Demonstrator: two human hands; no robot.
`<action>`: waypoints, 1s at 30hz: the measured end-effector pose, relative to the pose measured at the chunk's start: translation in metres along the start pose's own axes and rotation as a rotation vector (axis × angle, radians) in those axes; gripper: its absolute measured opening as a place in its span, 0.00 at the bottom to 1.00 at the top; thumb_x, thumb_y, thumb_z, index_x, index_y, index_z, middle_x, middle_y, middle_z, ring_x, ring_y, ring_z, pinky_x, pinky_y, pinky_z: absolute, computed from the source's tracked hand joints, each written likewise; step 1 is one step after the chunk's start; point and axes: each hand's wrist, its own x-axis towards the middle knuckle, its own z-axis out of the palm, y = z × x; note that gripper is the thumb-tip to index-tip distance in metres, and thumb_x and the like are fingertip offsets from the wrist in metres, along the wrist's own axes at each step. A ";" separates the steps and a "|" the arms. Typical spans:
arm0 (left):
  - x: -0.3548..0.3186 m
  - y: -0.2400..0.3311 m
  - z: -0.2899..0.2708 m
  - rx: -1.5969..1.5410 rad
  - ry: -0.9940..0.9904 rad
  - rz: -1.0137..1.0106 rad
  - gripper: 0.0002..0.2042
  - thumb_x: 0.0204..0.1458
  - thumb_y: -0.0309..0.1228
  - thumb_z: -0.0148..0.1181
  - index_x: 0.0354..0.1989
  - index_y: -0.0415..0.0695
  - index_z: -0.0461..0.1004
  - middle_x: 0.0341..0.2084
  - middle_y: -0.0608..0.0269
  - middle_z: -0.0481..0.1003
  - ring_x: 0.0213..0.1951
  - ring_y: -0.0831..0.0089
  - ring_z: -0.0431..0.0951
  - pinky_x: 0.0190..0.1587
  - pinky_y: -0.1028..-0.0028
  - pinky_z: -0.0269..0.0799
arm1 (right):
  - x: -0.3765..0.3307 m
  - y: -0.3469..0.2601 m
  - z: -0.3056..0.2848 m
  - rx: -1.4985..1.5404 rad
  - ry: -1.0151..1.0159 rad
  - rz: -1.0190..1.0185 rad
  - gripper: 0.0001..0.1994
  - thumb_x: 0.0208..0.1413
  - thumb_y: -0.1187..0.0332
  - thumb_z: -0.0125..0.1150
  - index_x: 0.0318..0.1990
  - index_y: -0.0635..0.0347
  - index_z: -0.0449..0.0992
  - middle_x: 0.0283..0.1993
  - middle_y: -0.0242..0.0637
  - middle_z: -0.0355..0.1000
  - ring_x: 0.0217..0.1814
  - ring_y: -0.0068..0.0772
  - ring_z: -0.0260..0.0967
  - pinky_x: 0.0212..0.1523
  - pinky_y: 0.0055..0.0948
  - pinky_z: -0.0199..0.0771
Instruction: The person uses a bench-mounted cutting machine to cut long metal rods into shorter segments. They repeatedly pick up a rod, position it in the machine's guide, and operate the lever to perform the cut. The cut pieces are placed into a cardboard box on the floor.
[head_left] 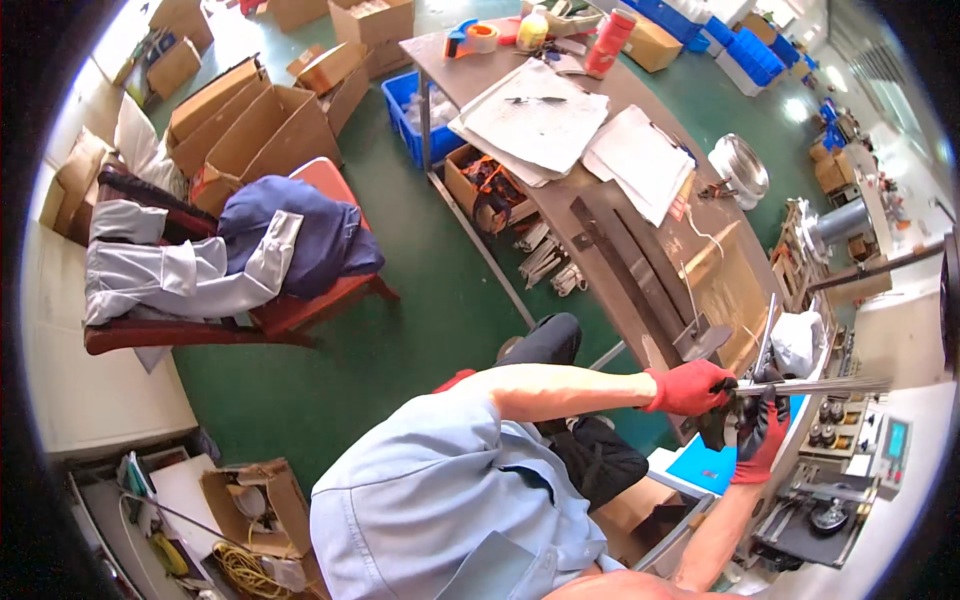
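Note:
My left hand [692, 388], in a red glove with dark fingers, is closed round one end of a bundle of thin grey metal rods [825, 386]. The bundle points to the right, and its far end fans out slightly. Just below it, my right hand [766, 436], gloved in red and black, has its fingers up against the rods by the left hand. The fingers look closed on the bundle, though part of the grip is hidden. Beneath the hands lies a bright blue flat sheet [702, 465]. A white plastic bag [797, 343] sits just beyond the rods.
A brown workbench [625, 215] with papers [535, 115], long dark metal bars [632, 265] and a tape dispenser [470, 40] stretches ahead. Bench equipment with a small screen [893, 440] stands at right. A red chair [320, 190] holding clothes and cardboard boxes [260, 130] stand left.

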 end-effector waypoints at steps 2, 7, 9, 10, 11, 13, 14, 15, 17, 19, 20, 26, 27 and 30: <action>0.001 -0.009 -0.009 0.038 0.048 0.016 0.06 0.51 0.27 0.53 0.35 0.40 0.72 0.26 0.47 0.75 0.30 0.52 0.76 0.34 0.61 0.69 | 0.013 0.002 0.018 0.009 0.005 0.017 0.14 0.58 0.66 0.61 0.49 0.59 0.73 0.35 0.30 0.74 0.24 0.17 0.66 0.19 0.17 0.62; 0.000 -0.007 -0.035 0.021 0.144 -0.087 0.05 0.51 0.28 0.53 0.33 0.42 0.73 0.24 0.50 0.75 0.29 0.53 0.76 0.32 0.61 0.69 | 0.039 0.023 0.025 -0.137 0.013 -0.049 0.12 0.57 0.67 0.62 0.46 0.61 0.75 0.35 0.29 0.74 0.27 0.17 0.65 0.25 0.19 0.63; 0.003 -0.011 -0.036 0.040 0.195 -0.064 0.04 0.50 0.28 0.54 0.31 0.43 0.73 0.22 0.52 0.75 0.26 0.57 0.76 0.31 0.62 0.69 | 0.040 0.022 0.036 -0.213 0.110 -0.120 0.11 0.56 0.68 0.62 0.45 0.62 0.75 0.35 0.28 0.74 0.29 0.17 0.65 0.28 0.20 0.63; 0.003 -0.001 -0.042 0.000 0.171 -0.081 0.03 0.49 0.27 0.54 0.31 0.43 0.73 0.21 0.53 0.74 0.24 0.63 0.75 0.29 0.64 0.69 | 0.036 0.020 0.041 -0.202 0.135 -0.155 0.12 0.56 0.69 0.61 0.46 0.62 0.75 0.35 0.28 0.74 0.30 0.18 0.65 0.30 0.21 0.64; 0.004 -0.006 -0.044 -0.090 0.169 -0.043 0.04 0.48 0.25 0.55 0.32 0.43 0.73 0.20 0.53 0.73 0.22 0.67 0.74 0.27 0.67 0.69 | 0.038 0.019 0.042 -0.188 0.088 -0.144 0.11 0.56 0.69 0.61 0.45 0.62 0.76 0.35 0.28 0.74 0.32 0.18 0.65 0.31 0.21 0.64; 0.008 0.008 -0.052 -0.135 0.123 -0.115 0.07 0.48 0.24 0.57 0.36 0.41 0.74 0.23 0.53 0.75 0.24 0.70 0.74 0.29 0.68 0.70 | 0.040 0.010 0.039 -0.201 0.103 -0.148 0.11 0.55 0.70 0.60 0.45 0.62 0.76 0.36 0.27 0.73 0.34 0.18 0.65 0.35 0.22 0.65; 0.010 -0.004 -0.050 -0.001 0.191 -0.021 0.08 0.48 0.23 0.57 0.38 0.40 0.74 0.24 0.54 0.76 0.27 0.72 0.75 0.33 0.69 0.72 | 0.041 0.003 0.051 -0.223 0.127 -0.166 0.10 0.55 0.71 0.60 0.44 0.62 0.76 0.36 0.27 0.73 0.36 0.18 0.65 0.37 0.22 0.65; 0.014 -0.001 -0.049 -0.049 0.175 -0.055 0.10 0.48 0.22 0.57 0.40 0.39 0.74 0.25 0.57 0.77 0.30 0.74 0.75 0.36 0.70 0.73 | 0.039 -0.001 0.050 -0.205 0.100 -0.206 0.10 0.55 0.71 0.60 0.44 0.62 0.76 0.36 0.27 0.73 0.37 0.18 0.65 0.40 0.22 0.65; 0.024 0.007 -0.045 -0.039 0.124 -0.027 0.10 0.50 0.21 0.56 0.41 0.37 0.73 0.27 0.61 0.77 0.31 0.78 0.73 0.36 0.73 0.72 | 0.041 -0.015 0.037 -0.223 0.088 -0.272 0.11 0.54 0.71 0.60 0.45 0.62 0.76 0.36 0.28 0.73 0.38 0.18 0.65 0.42 0.22 0.66; 0.033 0.007 -0.042 -0.072 0.058 -0.091 0.09 0.53 0.22 0.53 0.42 0.37 0.72 0.26 0.66 0.73 0.32 0.81 0.70 0.37 0.77 0.70 | 0.042 -0.024 0.026 -0.244 0.102 -0.319 0.11 0.54 0.71 0.59 0.45 0.63 0.76 0.37 0.30 0.75 0.37 0.19 0.67 0.41 0.22 0.68; 0.037 0.014 -0.037 -0.071 0.042 -0.116 0.09 0.54 0.22 0.52 0.43 0.36 0.72 0.26 0.67 0.73 0.32 0.82 0.68 0.37 0.78 0.69 | 0.041 -0.027 0.021 -0.238 0.112 -0.355 0.10 0.55 0.72 0.58 0.44 0.63 0.76 0.36 0.31 0.76 0.37 0.19 0.68 0.39 0.23 0.69; 0.058 0.011 -0.016 -0.359 -0.053 -0.110 0.10 0.61 0.30 0.51 0.44 0.37 0.72 0.27 0.65 0.77 0.25 0.83 0.73 0.25 0.80 0.68 | 0.037 -0.048 0.007 -0.475 0.139 -0.514 0.09 0.52 0.75 0.57 0.40 0.63 0.77 0.31 0.37 0.79 0.33 0.22 0.76 0.35 0.26 0.73; 0.063 0.009 -0.010 -0.377 -0.074 -0.103 0.10 0.61 0.31 0.52 0.44 0.37 0.72 0.27 0.66 0.77 0.24 0.83 0.73 0.25 0.80 0.68 | 0.037 -0.048 0.002 -0.492 0.152 -0.510 0.09 0.52 0.74 0.57 0.41 0.62 0.77 0.31 0.37 0.79 0.33 0.22 0.76 0.35 0.26 0.73; 0.069 0.005 0.010 -0.394 -0.096 -0.069 0.11 0.61 0.33 0.53 0.43 0.38 0.73 0.27 0.67 0.76 0.24 0.84 0.72 0.25 0.81 0.66 | 0.036 -0.049 -0.012 -0.493 0.179 -0.503 0.09 0.53 0.72 0.59 0.41 0.62 0.77 0.31 0.37 0.79 0.32 0.21 0.75 0.35 0.26 0.73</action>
